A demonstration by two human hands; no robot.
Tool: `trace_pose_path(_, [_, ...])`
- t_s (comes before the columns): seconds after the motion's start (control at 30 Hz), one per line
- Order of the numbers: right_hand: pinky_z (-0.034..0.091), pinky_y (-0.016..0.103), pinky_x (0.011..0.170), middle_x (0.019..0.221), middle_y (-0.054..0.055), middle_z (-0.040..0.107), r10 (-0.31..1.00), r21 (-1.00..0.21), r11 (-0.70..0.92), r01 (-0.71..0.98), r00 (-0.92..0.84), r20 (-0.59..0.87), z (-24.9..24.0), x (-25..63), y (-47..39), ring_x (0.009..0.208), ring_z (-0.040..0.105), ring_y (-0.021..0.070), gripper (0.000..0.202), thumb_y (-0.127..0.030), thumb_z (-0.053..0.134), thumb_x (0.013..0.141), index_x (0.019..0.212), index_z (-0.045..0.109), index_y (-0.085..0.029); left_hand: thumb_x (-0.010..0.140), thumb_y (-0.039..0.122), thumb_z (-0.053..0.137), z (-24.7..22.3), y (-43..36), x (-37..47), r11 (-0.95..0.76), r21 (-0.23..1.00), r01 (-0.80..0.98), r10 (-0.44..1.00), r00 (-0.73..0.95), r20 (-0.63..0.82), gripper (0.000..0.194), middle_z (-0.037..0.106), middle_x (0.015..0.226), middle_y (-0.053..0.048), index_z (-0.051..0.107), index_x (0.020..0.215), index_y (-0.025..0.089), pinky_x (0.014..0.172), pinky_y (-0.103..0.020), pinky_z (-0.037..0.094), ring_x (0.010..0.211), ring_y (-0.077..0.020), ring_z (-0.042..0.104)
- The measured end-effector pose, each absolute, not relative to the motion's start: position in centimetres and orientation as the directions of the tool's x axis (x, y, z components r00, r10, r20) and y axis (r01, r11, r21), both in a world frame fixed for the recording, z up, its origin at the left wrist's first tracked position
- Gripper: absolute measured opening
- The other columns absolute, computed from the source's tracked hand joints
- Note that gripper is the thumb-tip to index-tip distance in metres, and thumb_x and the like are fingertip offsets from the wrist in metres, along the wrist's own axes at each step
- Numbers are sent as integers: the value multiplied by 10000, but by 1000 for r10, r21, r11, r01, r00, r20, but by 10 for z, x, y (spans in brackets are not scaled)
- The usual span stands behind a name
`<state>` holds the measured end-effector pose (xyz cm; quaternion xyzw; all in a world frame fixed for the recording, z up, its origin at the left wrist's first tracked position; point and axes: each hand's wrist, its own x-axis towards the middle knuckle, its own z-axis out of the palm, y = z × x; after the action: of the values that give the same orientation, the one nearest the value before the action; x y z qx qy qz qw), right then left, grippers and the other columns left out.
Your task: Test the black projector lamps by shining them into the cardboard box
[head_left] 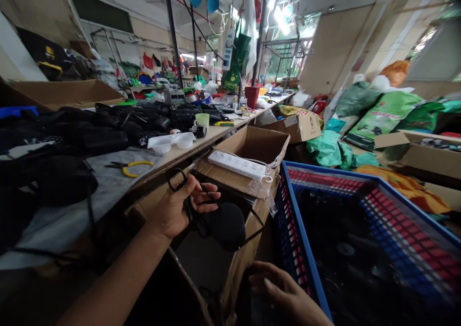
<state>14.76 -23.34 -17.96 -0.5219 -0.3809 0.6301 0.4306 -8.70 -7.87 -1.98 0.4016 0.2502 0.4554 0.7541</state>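
**Black pad and cord hanging over the open box**

Near the middle of the scene, the left hand (176, 208) is gripping a tangle of thin black cord (177, 178), fingers curled and pressed together around it, thumb tucked against the strands. A round black pad (226, 225) is dangling from that cord just right of the hand, hanging over the mouth of a near cardboard box (248, 242). It is looking light and soft, probably foam or padded cloth, and the cord is limp, looping loosely above the knuckles. Gathering the cord in the fist seems the sound grip; pinching the pad itself would likely squash it, and the loose loops could snag.

Low and near, the right hand (284, 290) is hovering by the box's right wall, fingers loosely spread, holding nothing that I can make out.

To the right, a blue crate (288, 220) is sitting full of dark items, too murky to name. Just behind the near box, a second open cardboard box (264, 143) is carrying a white power strip (238, 164) across its near flap. On the left, the workbench (118, 182) is bearing black bags, yellow-handled pliers (130, 166), clear plastic tubs (172, 141) and a pale green cup (202, 119).
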Motion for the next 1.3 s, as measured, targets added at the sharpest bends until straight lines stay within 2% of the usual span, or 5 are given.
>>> trace_pose_path(0.33, [437, 434, 925, 1116, 112, 632, 988, -976, -119, -181, 74, -134, -155, 126, -216, 1033, 587, 283, 728, -689, 632, 578, 1128, 612, -213, 856, 360, 521, -64, -87, -60, 476, 608, -636, 842, 528, -107, 381, 537, 538, 18, 425, 547, 160, 637, -377, 556, 577, -146, 588])
trace_pose_path(0.6, [413, 436, 956, 1192, 101, 586, 977, -944, -82, -318, 161, -139, -166, 134, -221, 1051, 570, 268, 860, -500, 733, 583, 1316, 384, -214, 749, 496, 578, -91, -99, -38, 357, 925, -127, 862, 426, -274, 426, 448, 472, 40, 360, 558, 184, 539, -310, 475, 425, -119, 489])
trace_pose_path(0.77, [447, 425, 906, 1115, 95, 590, 880, -996, 1, -86, 473, -40, -180, 139, -226, 1007, 573, 275, 918, -412, 784, 528, 1300, 341, -189, 538, 309, 793, -108, -95, -45, 129, 973, 190, 959, 228, -171, 571, 618, 895, -87, 482, 993, 163, 892, -494, 403, 943, -320, 585])
trace_pose_path(0.93, [399, 450, 965, 1227, 106, 479, 731, -962, 36, 270, 649, 209, -178, 128, -234, 1121, 486, 290, 884, -363, 791, 517, 1269, 356, -201, 683, 187, 604, -91, -117, -59, -542, 645, 539, 814, 528, 242, 723, 265, 1465, -92, 330, 1351, 206, 1106, -492, 134, 1376, -285, 71])
trace_pose_path(1.3, [428, 445, 943, 1221, 105, 465, 674, -884, 108, 455, 620, 401, -185, 115, -236, 1118, 498, 278, 901, -395, 797, 542, 1279, 306, -225, 634, 126, 605, -82, -137, -23, -344, 820, 457, 677, 726, -121, 633, 544, 1266, -95, 504, 1256, 181, 1033, -378, 334, 1182, -263, 479])
